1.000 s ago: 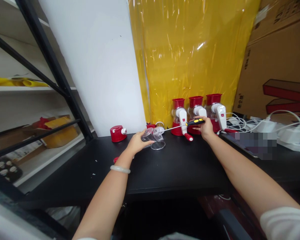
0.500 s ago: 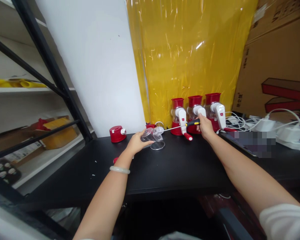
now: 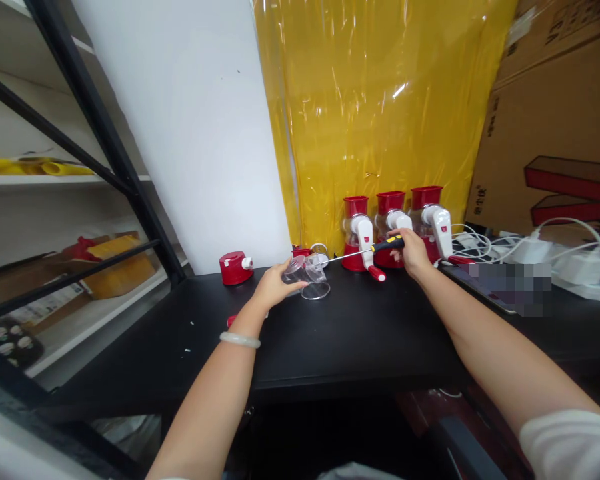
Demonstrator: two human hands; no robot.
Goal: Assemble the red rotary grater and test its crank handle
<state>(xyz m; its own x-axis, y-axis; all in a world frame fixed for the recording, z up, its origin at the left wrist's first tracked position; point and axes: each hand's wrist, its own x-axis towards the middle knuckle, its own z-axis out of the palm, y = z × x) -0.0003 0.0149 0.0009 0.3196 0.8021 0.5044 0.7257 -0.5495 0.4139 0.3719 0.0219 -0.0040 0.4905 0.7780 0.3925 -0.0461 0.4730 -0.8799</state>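
The left hand [image 3: 273,285] rests on the black desk [image 3: 360,333] with its fingers [image 3: 286,268] curled over a small clear plastic container [image 3: 306,269], thumb beneath it, so the container is pinned on its side at the fingertips. Its long axis runs left to right and its right end faces the tool. The right hand [image 3: 414,253] has its fingers closed around the black-and-yellow handle of a slim screwdriver [image 3: 383,245], which lies almost level. The handle is to the right, and the metal shaft points left and slightly near, its tip meeting the container's right end. I cannot tell whether the tip goes inside, or what the container holds. A clear plastic ring [image 3: 316,298] lies flat just near the container. Three red-and-white crank grinders [image 3: 391,223] stand in a row at the far edge, just behind the screwdriver.
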